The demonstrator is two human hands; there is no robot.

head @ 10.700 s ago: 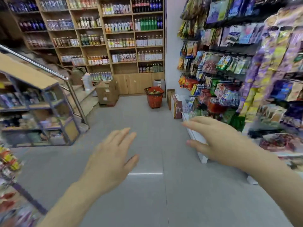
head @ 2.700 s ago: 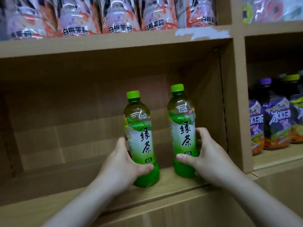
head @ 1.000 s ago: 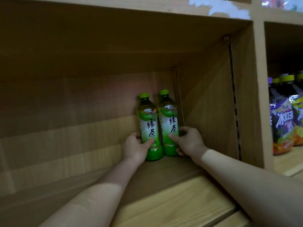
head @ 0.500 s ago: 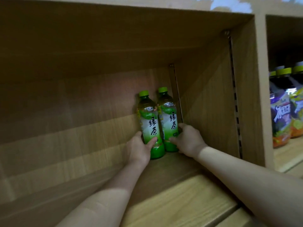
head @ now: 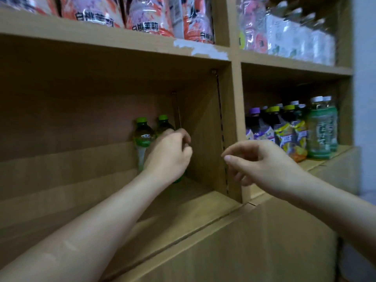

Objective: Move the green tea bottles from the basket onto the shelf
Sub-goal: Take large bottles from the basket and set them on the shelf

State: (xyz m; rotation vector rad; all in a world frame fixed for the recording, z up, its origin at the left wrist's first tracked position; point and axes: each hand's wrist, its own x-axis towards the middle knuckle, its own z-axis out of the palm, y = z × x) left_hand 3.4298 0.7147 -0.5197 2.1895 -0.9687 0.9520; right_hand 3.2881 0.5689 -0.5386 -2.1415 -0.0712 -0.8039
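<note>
Both green tea bottles stand upright at the far right corner of the shelf (head: 183,208), touching each other: the left bottle (head: 143,137) shows down to its label, while the right bottle (head: 163,124) is mostly hidden behind my left hand (head: 168,155). That hand's fingers are loosely curled and seem to hold nothing, though I cannot tell whether the fingertips brush the right bottle's shoulder. My right hand (head: 264,165) hovers nearer to me, in front of the wooden divider (head: 234,129), with its fingers relaxed, slightly bent and empty. I judge this pair placed, so the step is a clean release. To do it well I would draw the left hand straight back toward me without sweeping sideways, since a knock to one bottle could topple both, and keep the wrist clear of the caps. This compartment holds only these two bottles, with bare board to their left. The compartment to the right holds dark drinks with purple and yellow caps (head: 280,127) and green-labelled bottles (head: 321,129). The shelf above carries peach-labelled bottles (head: 146,15). The basket is out of sight.
</note>
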